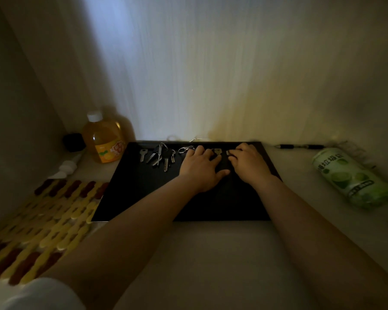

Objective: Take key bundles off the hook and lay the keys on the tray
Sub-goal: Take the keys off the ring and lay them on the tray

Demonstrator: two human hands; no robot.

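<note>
Right hand [246, 163] pinches a key [228, 152]; left hand [201, 167] lies flat, released. Set this key flat on the tray [143, 198], beside the key [217, 151] between both hands.

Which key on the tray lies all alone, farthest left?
The single silver key at the tray's far-left end, apart from the bunch beside it.

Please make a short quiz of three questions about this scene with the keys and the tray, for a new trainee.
1. True or false: both hands are over the black tray.
2. Which stands left of the tray? A) a bottle of orange drink B) a pen C) a green package
3. Fill in: the bundle of keys lies near the tray's far ____ corner.

Key:
1. True: the left hand and the right hand are at its far edge.
2. A: the bottle.
3. left
</note>
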